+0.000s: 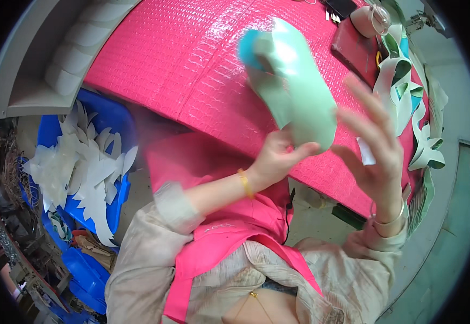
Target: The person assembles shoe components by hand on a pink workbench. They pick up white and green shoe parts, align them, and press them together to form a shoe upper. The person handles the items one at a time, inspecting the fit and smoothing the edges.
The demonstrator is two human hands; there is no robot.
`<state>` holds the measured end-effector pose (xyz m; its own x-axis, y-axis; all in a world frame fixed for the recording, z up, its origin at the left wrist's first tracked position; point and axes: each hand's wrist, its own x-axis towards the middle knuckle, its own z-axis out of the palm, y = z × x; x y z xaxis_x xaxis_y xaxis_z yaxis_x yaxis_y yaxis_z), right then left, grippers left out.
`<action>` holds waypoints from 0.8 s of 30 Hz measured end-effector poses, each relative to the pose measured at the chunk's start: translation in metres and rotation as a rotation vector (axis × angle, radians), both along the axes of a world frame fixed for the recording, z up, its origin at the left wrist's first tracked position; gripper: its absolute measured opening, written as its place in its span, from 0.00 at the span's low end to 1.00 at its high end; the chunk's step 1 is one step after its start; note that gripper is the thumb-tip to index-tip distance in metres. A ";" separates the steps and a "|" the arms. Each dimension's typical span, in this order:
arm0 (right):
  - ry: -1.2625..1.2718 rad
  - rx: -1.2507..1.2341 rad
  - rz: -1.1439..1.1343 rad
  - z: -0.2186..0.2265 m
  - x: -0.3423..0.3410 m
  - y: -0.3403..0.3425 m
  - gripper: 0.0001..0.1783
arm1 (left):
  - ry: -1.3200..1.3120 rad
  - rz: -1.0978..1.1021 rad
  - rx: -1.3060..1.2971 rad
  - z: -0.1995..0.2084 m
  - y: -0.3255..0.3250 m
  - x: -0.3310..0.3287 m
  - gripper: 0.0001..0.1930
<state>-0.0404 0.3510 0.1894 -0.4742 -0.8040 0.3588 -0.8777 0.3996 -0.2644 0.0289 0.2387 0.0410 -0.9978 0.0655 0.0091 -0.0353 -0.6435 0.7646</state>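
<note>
Over the pink table my left hand (281, 158) grips the lower end of a pale green piece (306, 92), thumb on top. It is smooth, bent over on itself and shaped like a shoe upper, with a bright blue curved part (250, 49) at its far left end. Motion blurs part of it. Just right of the piece, my right hand (372, 140) is raised with its fingers spread and smeared by movement. Nothing shows in that hand, and its fingertips come close to the green edge.
Similar green and white looped pieces (399, 81) lie along the table's right edge. A dark red box (353, 51) and a white cup-like container (369, 21) stand at the far right. Left of the pink table (192, 70), a blue bin (119, 116) holds white scraps (78, 167). A grey shelf holds white curved pieces (73, 59).
</note>
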 end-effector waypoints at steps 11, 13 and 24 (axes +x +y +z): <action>0.077 -0.010 -0.048 -0.113 -0.045 -0.094 0.13 | -0.376 0.030 -0.636 0.039 -0.133 0.086 0.13; 0.220 0.186 -0.019 -0.129 -0.053 -0.109 0.11 | 0.201 0.539 -1.362 0.056 -0.148 0.016 0.21; -0.011 -0.022 -0.016 -0.109 -0.041 -0.039 0.07 | 0.101 0.191 -1.463 0.051 -0.129 -0.099 0.16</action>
<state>-0.0816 0.3124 0.0804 -0.4907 -0.7883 0.3712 -0.8683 0.4072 -0.2833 -0.0702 0.1100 0.0915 -0.9913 -0.0523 0.1205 0.0505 0.6954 0.7169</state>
